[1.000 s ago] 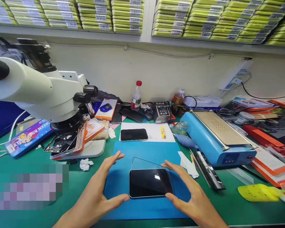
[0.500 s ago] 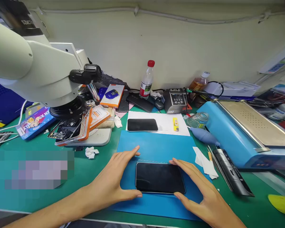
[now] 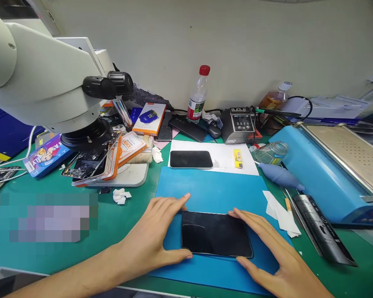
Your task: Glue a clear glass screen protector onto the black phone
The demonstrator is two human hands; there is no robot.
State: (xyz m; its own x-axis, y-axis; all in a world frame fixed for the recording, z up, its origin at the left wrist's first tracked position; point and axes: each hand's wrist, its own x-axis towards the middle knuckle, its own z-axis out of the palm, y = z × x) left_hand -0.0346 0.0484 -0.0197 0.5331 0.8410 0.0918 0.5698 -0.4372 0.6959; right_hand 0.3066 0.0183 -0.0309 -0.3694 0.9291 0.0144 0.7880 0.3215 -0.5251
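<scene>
A black phone [image 3: 216, 234] lies flat, screen up, on a blue mat [image 3: 211, 186]. My left hand [image 3: 157, 231] rests on the mat at the phone's left end, fingers spread, thumb at the near corner and fingertips at the far corner. Framing the right end in the same way is my right hand [image 3: 267, 252], also with fingers apart. Both hands touch the phone's edges and hold nothing. A clear screen protector seems to lie flat on the glass; I cannot tell it apart from the screen.
A second black phone [image 3: 191, 159] and a yellow lighter [image 3: 237, 158] lie on white paper behind the mat. A white microscope [image 3: 49, 87] stands at left, a blue machine [image 3: 332, 165] at right. Bottle [image 3: 198, 95], controller box [image 3: 240, 124], paper scraps [image 3: 281, 213] and a black tool [image 3: 321, 234] lie around.
The clear protector that stood tilted above the phone one second ago now lies flat on it. Both hands have lowered to the phone's ends. The camera has tipped downward.
</scene>
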